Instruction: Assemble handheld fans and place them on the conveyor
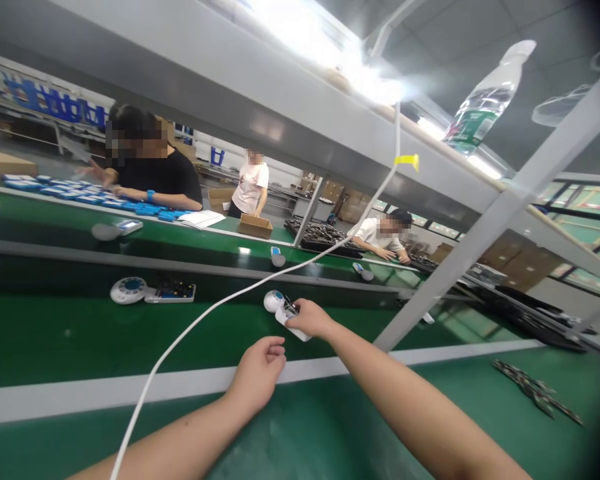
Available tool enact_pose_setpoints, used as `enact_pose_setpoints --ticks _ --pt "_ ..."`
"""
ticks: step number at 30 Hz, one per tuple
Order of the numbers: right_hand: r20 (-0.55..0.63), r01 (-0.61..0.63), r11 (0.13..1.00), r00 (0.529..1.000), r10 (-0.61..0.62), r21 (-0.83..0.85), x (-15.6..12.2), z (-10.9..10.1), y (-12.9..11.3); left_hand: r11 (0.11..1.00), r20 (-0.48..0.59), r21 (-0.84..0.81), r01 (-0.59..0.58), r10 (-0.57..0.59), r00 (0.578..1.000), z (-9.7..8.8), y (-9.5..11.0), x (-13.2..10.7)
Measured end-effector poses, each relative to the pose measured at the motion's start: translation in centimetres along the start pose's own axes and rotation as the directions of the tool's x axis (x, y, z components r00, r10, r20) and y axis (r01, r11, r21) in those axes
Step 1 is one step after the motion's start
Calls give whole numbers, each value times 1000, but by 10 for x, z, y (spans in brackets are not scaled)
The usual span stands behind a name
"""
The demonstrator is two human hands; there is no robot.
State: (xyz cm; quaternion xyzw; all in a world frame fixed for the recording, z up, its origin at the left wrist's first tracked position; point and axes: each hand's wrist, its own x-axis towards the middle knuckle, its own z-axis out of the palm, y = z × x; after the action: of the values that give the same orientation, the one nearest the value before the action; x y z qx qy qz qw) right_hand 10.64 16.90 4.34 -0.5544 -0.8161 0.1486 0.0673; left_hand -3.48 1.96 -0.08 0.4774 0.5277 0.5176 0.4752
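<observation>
Illumination is bright overall. The main source, an overhead lamp (325, 47) at top centre, is overexposed; its glare washes out the adjoining edge of the grey beam (260, 130). Small reflections mark the glossy green table (207, 245). A dark shadow band runs below the grey divider (55, 253) at left. Background detail is soft. Wide-angle stretching and dark, blurred borders affect the right edge. Pixelation masks the co-workers' (155, 175) faces.

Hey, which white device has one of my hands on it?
The white device just beyond your left hand: your right hand grips it, while the device farther left lies untouched.
</observation>
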Motion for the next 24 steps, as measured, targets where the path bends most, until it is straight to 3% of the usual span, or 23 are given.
enact_pose_setpoints --ticks 2,4,8,11,13,15,18,21,24 --pt "-18 -23 999 1000 24 42 -40 3 -4 974 37 -175 146 -142 989 7 8 -7" --pt "-53 -62 996 996 66 68 -83 8 -5 943 96 -250 218 -200 975 13 15 -17" --pt "-86 -144 982 984 155 125 -153 20 -10 943 271 -169 287 -236 933 23 22 -34" --pt "-75 -160 957 980 183 241 -185 28 -16 970 278 -36 241 -222 935 28 21 -41" --pt "-68 -120 928 986 153 352 -199 31 -19 979 229 48 198 -204 952 28 21 -43" --pt "-48 -78 879 992 114 470 -206 34 -17 974 190 32 224 -226 955 27 21 -41" --pt "7 -69 763 996 84 643 -205 40 -5 944 156 -83 319 -304 940 22 22 -35" --pt "14 -47 614 998 59 788 -196 47 9 917 119 -98 386 -374 920 17 25 -29" --pt "-6 -13 545 999 33 838 -187 51 19 893 133 -85 443 -430 893 13 27 -22"
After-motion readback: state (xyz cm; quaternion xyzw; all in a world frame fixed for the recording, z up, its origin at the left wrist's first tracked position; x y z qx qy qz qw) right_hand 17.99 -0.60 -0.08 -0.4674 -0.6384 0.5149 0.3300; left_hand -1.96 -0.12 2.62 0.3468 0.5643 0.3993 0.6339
